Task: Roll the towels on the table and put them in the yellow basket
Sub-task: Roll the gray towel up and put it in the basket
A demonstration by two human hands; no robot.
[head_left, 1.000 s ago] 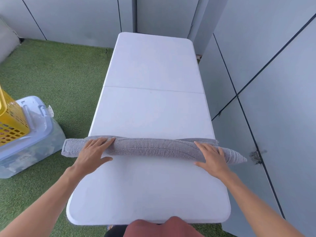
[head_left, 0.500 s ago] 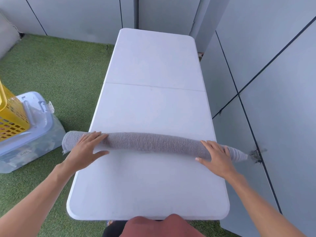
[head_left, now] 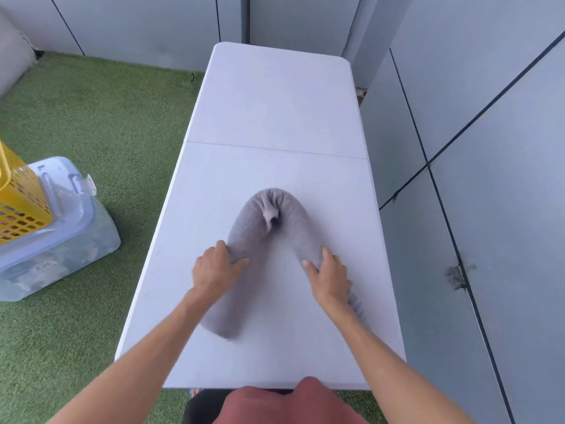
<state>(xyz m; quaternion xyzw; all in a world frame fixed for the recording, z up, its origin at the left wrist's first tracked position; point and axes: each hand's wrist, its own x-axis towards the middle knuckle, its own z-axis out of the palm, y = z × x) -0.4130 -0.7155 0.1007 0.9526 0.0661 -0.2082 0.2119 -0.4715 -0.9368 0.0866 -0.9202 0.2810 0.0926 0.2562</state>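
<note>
A grey rolled towel (head_left: 269, 215) lies on the white folding table (head_left: 275, 111), bent in the middle into an upside-down V with the bend pointing away from me. My left hand (head_left: 215, 269) grips the left leg of the roll, fingers curled round it. My right hand (head_left: 328, 275) grips the right leg the same way. Both loose ends trail toward me under my forearms, and the left end is blurred. The yellow basket (head_left: 18, 203) stands at the far left, partly cut off by the frame edge.
The yellow basket sits on a clear plastic lidded bin (head_left: 58, 240) on green artificial turf (head_left: 101, 117) left of the table. Grey panelled walls (head_left: 477, 148) run close along the table's right side and far end.
The towel roll lay straight across the table under my flat hands. Both hands have now closed round it and swung its ends toward me, folding the roll in half.
</note>
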